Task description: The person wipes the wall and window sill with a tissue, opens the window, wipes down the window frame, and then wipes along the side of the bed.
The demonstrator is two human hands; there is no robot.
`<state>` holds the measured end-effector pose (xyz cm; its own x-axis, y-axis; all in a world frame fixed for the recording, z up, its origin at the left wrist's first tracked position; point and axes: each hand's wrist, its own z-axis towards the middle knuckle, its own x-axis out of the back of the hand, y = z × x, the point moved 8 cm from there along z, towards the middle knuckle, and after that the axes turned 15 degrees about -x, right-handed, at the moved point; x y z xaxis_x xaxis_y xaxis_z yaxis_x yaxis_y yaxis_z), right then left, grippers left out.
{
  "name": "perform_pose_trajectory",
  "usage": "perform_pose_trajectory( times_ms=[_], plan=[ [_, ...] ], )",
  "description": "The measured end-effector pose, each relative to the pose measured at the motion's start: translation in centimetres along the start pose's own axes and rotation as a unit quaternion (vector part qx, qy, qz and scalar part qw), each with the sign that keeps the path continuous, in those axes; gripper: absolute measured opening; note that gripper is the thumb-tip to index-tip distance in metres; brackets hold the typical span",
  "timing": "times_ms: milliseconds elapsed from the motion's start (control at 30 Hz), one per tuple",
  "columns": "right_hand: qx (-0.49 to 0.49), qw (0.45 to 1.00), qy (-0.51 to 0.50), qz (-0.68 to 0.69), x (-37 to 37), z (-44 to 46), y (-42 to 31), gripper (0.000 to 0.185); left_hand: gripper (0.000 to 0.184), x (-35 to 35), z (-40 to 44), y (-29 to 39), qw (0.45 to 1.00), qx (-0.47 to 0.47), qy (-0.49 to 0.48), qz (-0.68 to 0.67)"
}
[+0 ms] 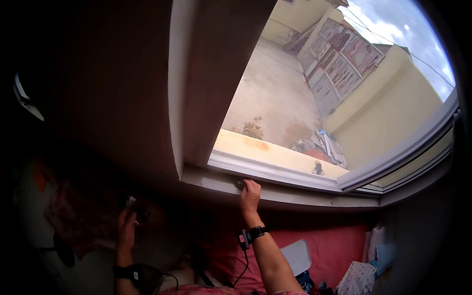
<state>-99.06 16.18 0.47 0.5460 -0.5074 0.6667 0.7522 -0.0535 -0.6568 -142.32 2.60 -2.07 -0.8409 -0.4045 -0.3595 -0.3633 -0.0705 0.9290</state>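
My right hand (250,193) reaches up to the inner window sill (290,195), its fingers closed and touching the ledge. A small dark greyish bit (240,184) shows beside the fingertips, too small to name. A black strap with a little box and a cable circles that wrist. Down in the dim left part of the view, my left hand (126,230) is closed around a small whitish object (130,201) whose kind the shade hides. Another black strap is on my left wrist. The window (275,177) has a white frame, and its left part is open to the yard.
Below the sill lies a red cover (334,233) with a pale flat panel (297,256), a dotted white cloth (357,279) and a light blue cloth (385,258) on it. Outside are a concrete yard, a worn metal gate (339,64) and a yellow wall.
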Motion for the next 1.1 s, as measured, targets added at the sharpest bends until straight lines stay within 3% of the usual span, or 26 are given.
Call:
perform_pose_trajectory(
  times_ms=[100, 233, 300, 433, 500, 633, 700, 833, 1100],
  plan=[
    [-0.055, 0.996, 0.049, -0.057, -1.7, -0.4, 1.7, 0.016, 0.029, 0.2, -0.2, 0.7, 1.000, -0.020, 0.003, 0.001],
    [-0.068, 0.994, 0.019, -0.083, -3.7, -0.6, 0.9, 0.016, 0.024, 2.5, -0.9, 0.4, 0.999, -0.032, 0.037, 0.009],
    [0.040, 0.999, -0.011, -0.036, -4.5, -0.7, -0.7, 0.016, 0.023, 2.2, -1.4, 0.6, 0.999, -0.035, 0.036, 0.017],
    [0.063, 0.997, -0.051, 0.009, -4.6, -0.4, -1.8, 0.017, 0.021, 2.4, -2.5, 1.6, 0.998, -0.040, 0.021, 0.037],
    [0.059, 0.998, 0.019, 0.028, -3.3, -0.6, -2.0, 0.017, 0.020, 2.6, -3.1, 2.1, 0.997, -0.049, 0.020, 0.053],
    [0.008, 1.000, 0.009, -0.014, -4.6, -0.8, -2.1, 0.018, 0.020, 2.5, -5.0, 4.4, 0.996, -0.059, 0.033, 0.065],
    [0.037, 0.996, -0.074, -0.030, -5.9, -0.5, -3.3, 0.021, 0.020, 3.2, -5.8, 5.3, 0.995, -0.071, 0.039, 0.061],
    [0.086, 0.996, -0.007, 0.039, -3.7, -1.8, -6.0, 0.022, 0.021, 5.0, -6.4, 6.5, 0.993, -0.088, 0.068, 0.049],
    [0.107, 0.989, -0.086, 0.054, -8.8, -3.3, -12.4, 0.031, 0.028, 6.1, -5.1, 9.0, 0.991, -0.088, 0.098, 0.032]
  ],
)
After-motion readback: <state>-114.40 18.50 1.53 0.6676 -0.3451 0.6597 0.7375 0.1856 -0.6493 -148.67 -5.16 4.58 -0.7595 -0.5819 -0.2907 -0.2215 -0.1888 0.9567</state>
